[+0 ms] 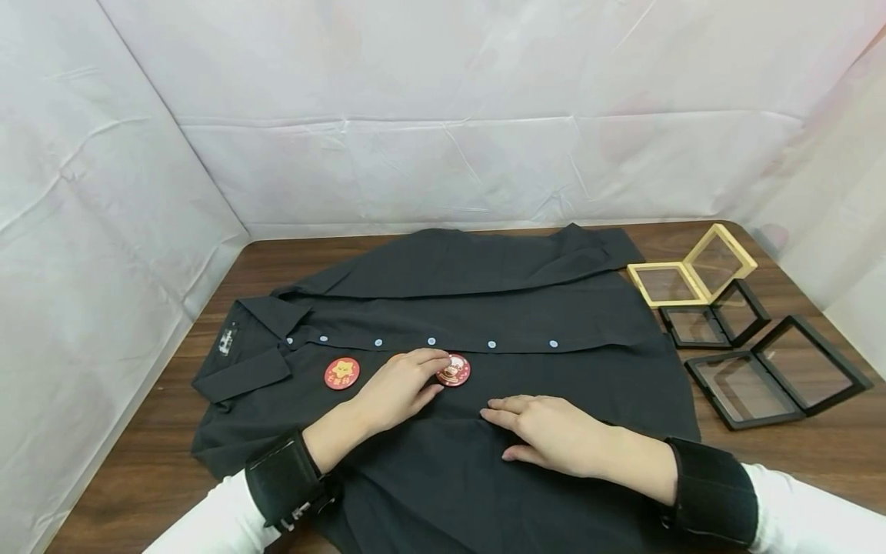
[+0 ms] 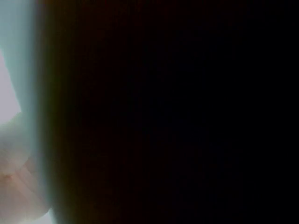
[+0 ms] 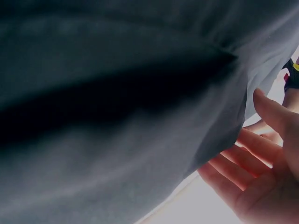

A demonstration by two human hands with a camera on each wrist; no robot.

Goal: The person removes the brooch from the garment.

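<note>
A dark button-up shirt [image 1: 526, 315] lies spread on a wooden table, its collar to the left. My left hand [image 1: 401, 385] reaches over its front, fingertips at the left edge of a round red badge [image 1: 454, 370] with a printed figure. Under that hand the orange edge of another round piece peeks out, mostly covered. Further left on the shirt is a red badge [image 1: 342, 373] with a yellow star figure. My right hand [image 1: 550, 435] rests palm down on the fabric, fingers extended; the right wrist view shows its fingers against the cloth. The left wrist view is almost wholly dark.
On the right side of the table stand unfolded clear-windowed frames: a yellow one [image 1: 667, 285], a small black one [image 1: 695, 327] and a larger black one [image 1: 747, 388]. White sheeting [image 1: 443, 169] hangs behind and along the sides of the table.
</note>
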